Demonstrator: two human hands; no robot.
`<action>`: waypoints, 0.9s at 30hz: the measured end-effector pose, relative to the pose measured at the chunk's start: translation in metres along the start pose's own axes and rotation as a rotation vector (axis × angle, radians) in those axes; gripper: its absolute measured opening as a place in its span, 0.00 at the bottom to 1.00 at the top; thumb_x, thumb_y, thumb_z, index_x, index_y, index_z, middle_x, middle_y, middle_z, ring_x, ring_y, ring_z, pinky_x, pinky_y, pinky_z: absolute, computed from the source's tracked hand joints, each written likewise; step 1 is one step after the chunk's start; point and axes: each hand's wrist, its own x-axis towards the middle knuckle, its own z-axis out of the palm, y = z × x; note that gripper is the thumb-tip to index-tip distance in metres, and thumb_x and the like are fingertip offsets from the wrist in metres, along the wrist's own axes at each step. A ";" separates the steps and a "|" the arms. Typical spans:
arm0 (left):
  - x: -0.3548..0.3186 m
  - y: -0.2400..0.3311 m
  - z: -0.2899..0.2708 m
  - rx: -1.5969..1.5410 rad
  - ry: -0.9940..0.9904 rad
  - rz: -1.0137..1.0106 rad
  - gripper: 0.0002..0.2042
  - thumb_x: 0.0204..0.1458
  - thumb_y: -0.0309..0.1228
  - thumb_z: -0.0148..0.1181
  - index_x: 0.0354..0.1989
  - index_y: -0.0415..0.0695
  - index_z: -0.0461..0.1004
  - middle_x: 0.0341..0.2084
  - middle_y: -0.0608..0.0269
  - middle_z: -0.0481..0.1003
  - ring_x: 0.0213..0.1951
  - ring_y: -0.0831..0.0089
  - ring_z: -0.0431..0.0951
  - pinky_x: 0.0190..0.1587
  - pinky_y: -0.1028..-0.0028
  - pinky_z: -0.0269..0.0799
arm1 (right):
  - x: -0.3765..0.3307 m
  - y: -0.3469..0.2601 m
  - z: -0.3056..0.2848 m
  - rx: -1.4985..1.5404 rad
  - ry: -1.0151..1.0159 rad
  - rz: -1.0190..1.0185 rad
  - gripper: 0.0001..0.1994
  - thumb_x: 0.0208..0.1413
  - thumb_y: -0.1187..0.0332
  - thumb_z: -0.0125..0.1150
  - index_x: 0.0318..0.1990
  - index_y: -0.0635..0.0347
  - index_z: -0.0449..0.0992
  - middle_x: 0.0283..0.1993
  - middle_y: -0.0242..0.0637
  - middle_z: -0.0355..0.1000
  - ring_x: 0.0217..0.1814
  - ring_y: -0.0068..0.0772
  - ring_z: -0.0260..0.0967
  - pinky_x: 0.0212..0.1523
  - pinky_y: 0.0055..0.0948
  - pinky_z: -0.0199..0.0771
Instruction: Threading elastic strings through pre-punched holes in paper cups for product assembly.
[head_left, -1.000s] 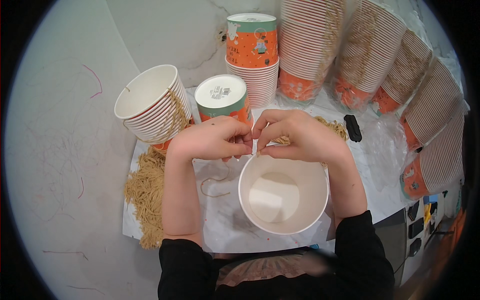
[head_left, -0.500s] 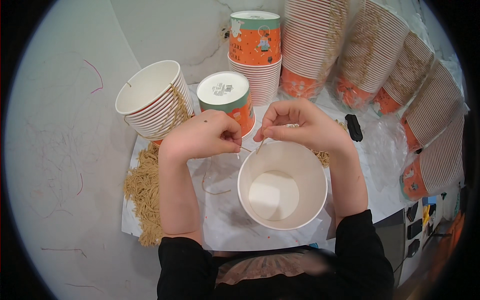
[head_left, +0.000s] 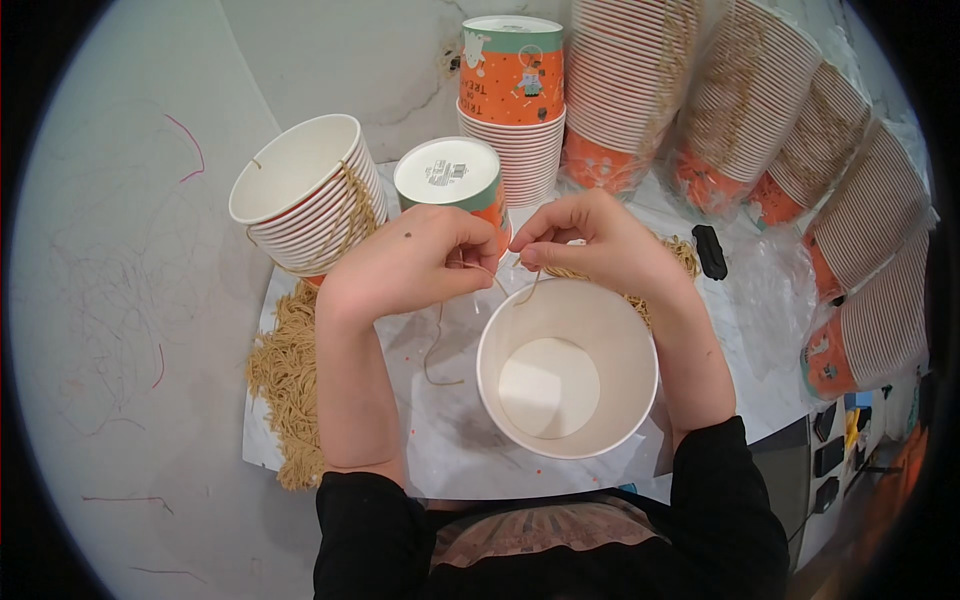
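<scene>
Tan string (head_left: 440, 345) is what we see pinched in both hands above the open white paper cup (head_left: 567, 368), which stands upright on the pale sheet (head_left: 455, 455) just in front of the body. The left hand (head_left: 415, 262) sits up and to the left of the cup, fingers curled shut on one end of the string, with a loose loop of it hanging down and lying on the sheet beside the cup's left wall. The right hand (head_left: 600, 245) hovers just over the cup's far rim, thumb and fingertips closed on the other end; the two hands are near each other but apart. Behind the left hand, beyond the cup, an upturned orange cup with a green band (head_left: 450, 180) stands on its mouth. Further left of the cup a tilted stack of white cups (head_left: 305, 195) leans with string draped over its rim. A heap of loose tan string (head_left: 285, 375) lies left of the cup, at the sheet's edge. Behind the cup a tall orange stack (head_left: 512, 110) rises, and to the right several wrapped stacks of cups (head_left: 800, 150) lean back.
</scene>
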 end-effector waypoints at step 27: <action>0.015 -0.010 0.005 -0.429 0.019 -0.105 0.07 0.50 0.26 0.71 0.31 0.36 0.79 0.24 0.64 0.80 0.25 0.82 0.77 0.28 0.79 0.74 | 0.002 0.000 0.010 -0.060 0.006 -0.136 0.06 0.55 0.76 0.69 0.38 0.63 0.77 0.34 0.27 0.77 0.37 0.16 0.73 0.43 0.22 0.74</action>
